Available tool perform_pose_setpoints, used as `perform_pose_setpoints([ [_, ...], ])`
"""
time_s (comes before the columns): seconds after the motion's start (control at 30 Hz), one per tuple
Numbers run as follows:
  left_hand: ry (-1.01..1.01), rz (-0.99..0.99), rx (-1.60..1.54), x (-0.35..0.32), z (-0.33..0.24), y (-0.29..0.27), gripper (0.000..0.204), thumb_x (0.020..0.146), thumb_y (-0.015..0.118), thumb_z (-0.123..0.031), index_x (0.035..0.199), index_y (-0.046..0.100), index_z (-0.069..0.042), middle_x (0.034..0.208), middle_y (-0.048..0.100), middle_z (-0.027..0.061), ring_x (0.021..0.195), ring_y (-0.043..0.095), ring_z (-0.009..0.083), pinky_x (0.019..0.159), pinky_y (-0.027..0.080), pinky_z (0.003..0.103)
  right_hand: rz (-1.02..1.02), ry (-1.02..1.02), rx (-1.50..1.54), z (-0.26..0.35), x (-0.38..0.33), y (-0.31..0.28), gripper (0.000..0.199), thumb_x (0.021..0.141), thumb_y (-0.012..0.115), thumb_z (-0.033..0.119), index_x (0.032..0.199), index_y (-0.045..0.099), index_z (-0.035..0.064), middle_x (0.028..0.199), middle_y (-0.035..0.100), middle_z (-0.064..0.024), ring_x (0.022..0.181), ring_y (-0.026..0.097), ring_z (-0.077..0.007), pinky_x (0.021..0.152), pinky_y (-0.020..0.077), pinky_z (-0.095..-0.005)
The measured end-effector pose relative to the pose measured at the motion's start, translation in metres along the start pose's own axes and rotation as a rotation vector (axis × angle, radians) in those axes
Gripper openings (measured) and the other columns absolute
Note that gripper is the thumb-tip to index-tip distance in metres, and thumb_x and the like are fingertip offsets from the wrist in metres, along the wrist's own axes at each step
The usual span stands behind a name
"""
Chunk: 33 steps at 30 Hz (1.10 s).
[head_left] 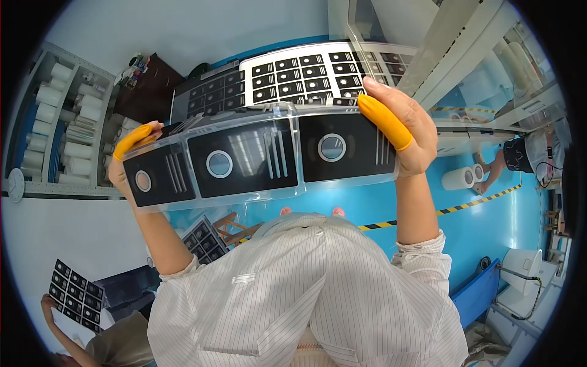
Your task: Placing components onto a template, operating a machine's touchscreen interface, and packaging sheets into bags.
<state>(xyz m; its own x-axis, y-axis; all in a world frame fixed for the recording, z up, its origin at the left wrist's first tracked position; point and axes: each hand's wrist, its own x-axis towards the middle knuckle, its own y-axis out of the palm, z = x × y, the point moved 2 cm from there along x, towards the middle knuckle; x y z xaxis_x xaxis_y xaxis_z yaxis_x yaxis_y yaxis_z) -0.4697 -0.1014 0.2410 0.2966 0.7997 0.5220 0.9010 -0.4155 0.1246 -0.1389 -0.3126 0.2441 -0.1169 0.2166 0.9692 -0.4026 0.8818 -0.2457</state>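
A clear plastic sheet with black rectangular panels (243, 160) is held up in front of my chest, stretched between both hands. Its near row shows three panels, each with a ringed round window and pale stripes. My left hand (117, 174) grips the left end, a yellow finger cot (132, 140) on one finger. Around the upper right corner, my right hand (418, 136) is closed, its thumb or finger in another yellow cot (384, 122). The sheet hides most of my left fingers. How far the sheet extends behind its near row is hard to tell.
Beyond the sheet is a bright white work surface (263, 67) with rows of similar black panels, beside a clear upright panel. Shelves of white rolls (78, 150) stand left. At lower left, another person's hand (47, 301) holds a panel sheet (74, 296). Another person works at far right.
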Motion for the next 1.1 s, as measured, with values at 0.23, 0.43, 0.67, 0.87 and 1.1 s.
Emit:
perform_pose_setpoints([
  [0.23, -0.106, -0.021, 0.009, 0.001, 0.0, -0.015, 0.053, 0.092, 0.043, -0.03, 0.114, 0.055, 0.017, 0.111, 0.062, 0.0318, 0.102, 0.064, 0.0366, 0.098, 0.049, 0.04, 0.115, 0.304, 0.304, 0.001, -0.016, 0.002, 0.033, 0.085, 0.054, 0.012, 0.104, 0.065, -0.013, 0.109, 0.064, -0.0299, 0.103, 0.065, -0.0352, 0.094, 0.0497, -0.0376],
  [0.43, -0.168, -0.039, -0.025, 0.001, 0.0, -0.017, 0.051, 0.094, 0.037, -0.029, 0.114, 0.058, 0.014, 0.11, 0.063, 0.0281, 0.103, 0.064, 0.0331, 0.097, 0.05, 0.037, 0.06, 0.1, 0.181, -0.003, -0.019, 0.006, 0.032, 0.076, 0.062, 0.007, 0.1, 0.064, -0.0145, 0.104, 0.065, -0.0295, 0.094, 0.068, -0.0332, 0.085, 0.0553, -0.0361],
  [0.67, -0.1, -0.033, 0.107, -0.011, 0.003, 0.005, 0.032, 0.088, 0.053, -0.01, 0.109, 0.061, 0.014, 0.103, 0.066, 0.0258, 0.092, 0.068, 0.0287, 0.088, 0.055, 0.036, 0.155, 0.232, 0.159, -0.004, -0.035, 0.001, 0.031, 0.077, 0.061, 0.007, 0.1, 0.065, -0.0131, 0.104, 0.066, -0.029, 0.094, 0.068, -0.0334, 0.085, 0.0552, -0.0357],
  [0.87, -0.076, -0.042, 0.072, -0.012, 0.004, 0.007, 0.029, 0.088, 0.053, -0.006, 0.108, 0.062, 0.014, 0.101, 0.067, 0.0245, 0.091, 0.069, 0.0277, 0.086, 0.056, 0.035, 0.015, 0.209, 0.15, -0.008, -0.04, 0.0, 0.026, 0.073, 0.067, 0.01, 0.095, 0.07, -0.0029, 0.1, 0.07, -0.0184, 0.081, 0.07, -0.0264, 0.07, 0.0561, -0.0285],
  [1.1, 0.137, 0.093, 0.224, -0.015, -0.008, 0.025, 0.03, 0.086, 0.057, -0.008, 0.105, 0.063, 0.013, 0.102, 0.067, 0.0247, 0.091, 0.069, 0.0272, 0.085, 0.056, 0.035, 0.018, 0.616, 0.507, -0.01, -0.066, -0.011, 0.035, 0.087, 0.051, 0.014, 0.102, 0.065, -0.0152, 0.108, 0.066, -0.0274, 0.097, 0.067, -0.0311, 0.086, 0.0533, -0.0347],
])
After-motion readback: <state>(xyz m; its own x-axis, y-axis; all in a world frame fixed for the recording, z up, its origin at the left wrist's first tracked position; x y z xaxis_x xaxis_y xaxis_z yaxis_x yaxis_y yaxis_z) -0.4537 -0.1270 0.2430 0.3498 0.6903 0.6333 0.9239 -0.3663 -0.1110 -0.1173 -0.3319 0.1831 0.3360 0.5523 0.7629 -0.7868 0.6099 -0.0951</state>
